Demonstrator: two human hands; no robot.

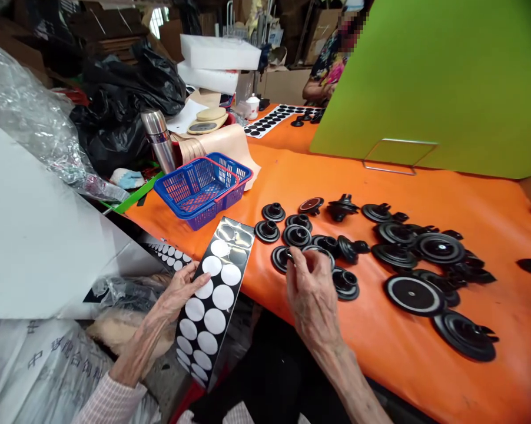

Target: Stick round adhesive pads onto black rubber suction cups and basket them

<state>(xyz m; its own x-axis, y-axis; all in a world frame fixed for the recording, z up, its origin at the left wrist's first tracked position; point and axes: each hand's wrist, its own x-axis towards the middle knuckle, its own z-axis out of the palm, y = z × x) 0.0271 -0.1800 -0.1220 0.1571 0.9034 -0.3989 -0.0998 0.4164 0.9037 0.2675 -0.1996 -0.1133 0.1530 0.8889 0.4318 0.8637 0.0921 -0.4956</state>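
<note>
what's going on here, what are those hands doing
A person's left hand holds a shiny black strip of white round stickers, its top end already bare of them. The right hand has its fingers on a black moulded disc, among many more black discs spread on an orange table cover. Beyond a green board, another person sits at the table's far end.

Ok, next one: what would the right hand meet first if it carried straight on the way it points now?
The black moulded round part at its thumb, most likely. The right hand looks to be touching that part already, though depth is hard to judge from this view.
</note>
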